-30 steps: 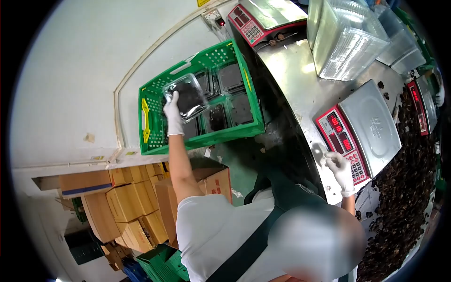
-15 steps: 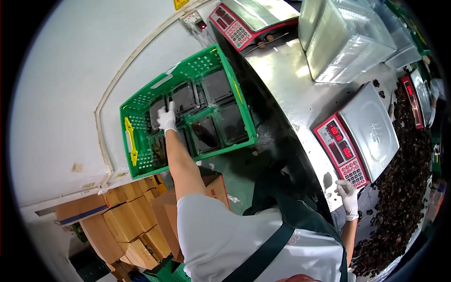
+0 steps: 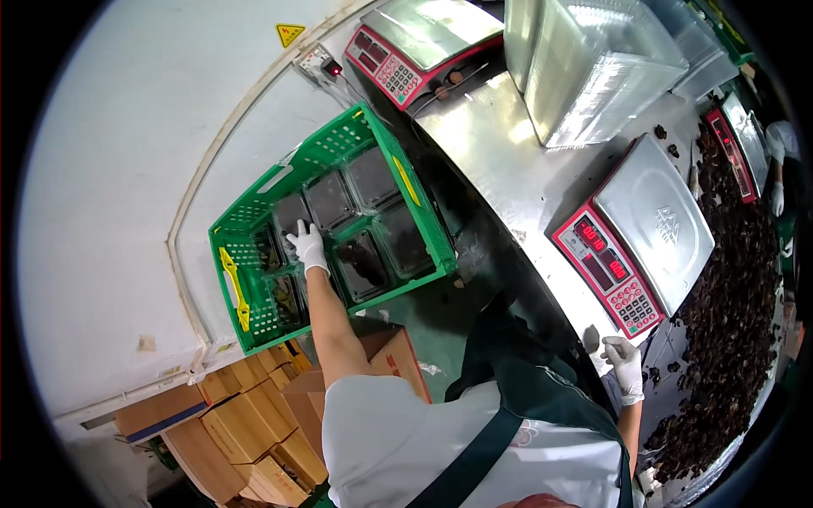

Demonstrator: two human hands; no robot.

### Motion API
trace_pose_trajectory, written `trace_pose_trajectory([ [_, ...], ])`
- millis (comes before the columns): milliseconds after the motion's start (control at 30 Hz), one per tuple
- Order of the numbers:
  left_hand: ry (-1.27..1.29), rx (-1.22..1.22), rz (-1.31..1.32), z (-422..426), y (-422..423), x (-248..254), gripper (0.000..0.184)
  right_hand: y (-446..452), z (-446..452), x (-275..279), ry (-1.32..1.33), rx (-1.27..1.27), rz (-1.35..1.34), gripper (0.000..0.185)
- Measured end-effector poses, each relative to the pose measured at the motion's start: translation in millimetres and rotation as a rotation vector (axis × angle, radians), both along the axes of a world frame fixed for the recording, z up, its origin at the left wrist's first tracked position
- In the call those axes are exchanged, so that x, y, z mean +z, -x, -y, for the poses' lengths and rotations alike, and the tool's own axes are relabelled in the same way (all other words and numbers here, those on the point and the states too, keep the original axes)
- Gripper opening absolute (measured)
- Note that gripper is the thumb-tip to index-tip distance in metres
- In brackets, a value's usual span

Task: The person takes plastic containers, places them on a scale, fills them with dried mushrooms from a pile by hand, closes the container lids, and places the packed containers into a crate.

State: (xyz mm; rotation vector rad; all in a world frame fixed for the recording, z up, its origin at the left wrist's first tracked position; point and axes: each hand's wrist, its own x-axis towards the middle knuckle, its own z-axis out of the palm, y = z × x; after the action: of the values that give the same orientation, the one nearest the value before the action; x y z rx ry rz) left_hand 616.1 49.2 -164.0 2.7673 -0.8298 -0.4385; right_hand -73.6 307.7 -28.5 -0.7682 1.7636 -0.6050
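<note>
My left hand (image 3: 310, 247), in a white glove, reaches into the green crate (image 3: 251, 336) with its fingers spread and nothing in them. It is over the clear plastic boxes, close to a lidded box (image 3: 292, 209) in the left part of the crate. Several such boxes with dark contents lie there in rows, among them one box (image 3: 362, 264) just right of my hand. My right hand (image 3: 625, 369), also gloved, rests by the table edge below the keypad of the red and silver scale (image 3: 656, 224). Its fingers are loosely bent and slightly apart, and I see nothing in them.
A second scale (image 3: 423, 38) stands at the back of the metal table (image 3: 474, 140), beside stacked clear containers (image 3: 584, 85). Dark pieces (image 3: 720, 339) are heaped along the right. Another person's gloved hand (image 3: 777, 199) is near a farther scale (image 3: 741, 152). Cardboard boxes (image 3: 246, 427) sit lower left.
The view has shifted, so the scales and table sit farther left. My left hand has moved slightly down relative to the boxes and its fingers are more spread. My right hand stays by the scale.
</note>
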Motion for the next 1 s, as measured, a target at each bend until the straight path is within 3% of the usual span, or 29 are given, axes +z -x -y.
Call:
trace_pose_trajectory([
  [67, 0.034, 0.016, 0.017, 6.9, 7.1, -2.2, 0.048, 8.4, 0.2, -16.1, 0.04, 0.02, 0.034, 0.018],
  [100, 0.146, -0.044, 0.084, 6.8, -12.9, -28.3, 0.048, 14.3, -0.1, -19.7, 0.07, 0.037, 0.058, 0.018],
  [167, -0.511, -0.575, 0.46, 16.3, -23.8, -12.1, 0.051, 13.7, 7.8, -5.2, 0.09, 0.027, -0.004, 0.015],
  [233, -0.185, -0.042, 0.255, 39.7, 67.9, 82.0, 0.053, 23.1, 3.7, -5.6, 0.126, 0.006, -0.067, 0.015],
  [267, -0.116, -0.068, 0.289, 54.2, 91.7, 103.1, 0.053, 25.5, 2.2, -1.0, 0.133, 0.009, -0.094, 0.017],
  [300, 0.006, -0.16, 0.318, 69.7, 123.1, 124.6, 0.051, 27.0, -0.5, 1.0, 0.163, -0.006, -0.108, 0.017],
  [367, 0.533, -0.579, 0.352, 112.7, 167.8, 133.0, 0.049, 32.3, -8.7, 3.5, 0.197, 0.005, -0.149, 0.018],
  [433, 1.016, -0.957, 0.287, 133.0, 264.4, 194.3, 0.041, 37.0, -18.7, 1.7, 0.239, 0.004, -0.194, 0.02],
  [500, 1.267, -1.152, 0.055, 135.5, 356.6, 246.9, 0.037, 41.1, -29.8, 5.2, 0.269, -0.04, -0.21, 0.021],
  [567, 1.326, -1.41, 0.131, 133.4, 423.0, 284.6, 0.036, 47.8, -45.2, 2.8, 0.255, -0.119, -0.211, 0.022],
  [633, 1.269, -1.633, 0.301, 129.4, 475.4, 314.6, 0.037, 53.7, -61.6, 11.2, 0.262, -0.192, -0.237, 0.022],
  [700, 0.931, -1.695, 0.482, 148.0, 500.0, 303.5, 0.036, 63.8, -87.8, -2.8, 0.35, -0.26, -0.28, 0.02],
  [733, 0.77, -1.61, 0.591, 146.0, 512.1, 310.4, 0.032, 65.4, -100.2, -2.8, 0.336, -0.363, -0.212, 0.019],
  [767, 0.756, -1.575, 0.495, 154.5, 514.4, 306.5, 0.029, 66.9, -112.2, -2.1, 0.324, -0.466, -0.141, 0.019],
  [833, 0.767, -1.455, 0.336, 167.1, 512.7, 304.0, 0.026, 76.6, -138.2, -11.7, 0.326, -0.471, -0.256, 0.017],
  [933, 0.71, -1.484, 0.177, 171.8, 507.4, 327.4, 0.021, 78.0, -166.3, -8.9, 0.309, -0.619, -0.201, 0.017],
  [967, 0.779, -1.352, -0.132, 170.8, 510.0, 333.7, 0.021, 78.8, -172.9, -5.0, 0.302, -0.649, -0.199, 0.017],
  [1000, 0.799, -1.371, 0.056, 175.3, 512.0, 340.6, 0.024, 82.1, -181.1, -13.4, 0.313, -0.651, -0.182, 0.019],
])
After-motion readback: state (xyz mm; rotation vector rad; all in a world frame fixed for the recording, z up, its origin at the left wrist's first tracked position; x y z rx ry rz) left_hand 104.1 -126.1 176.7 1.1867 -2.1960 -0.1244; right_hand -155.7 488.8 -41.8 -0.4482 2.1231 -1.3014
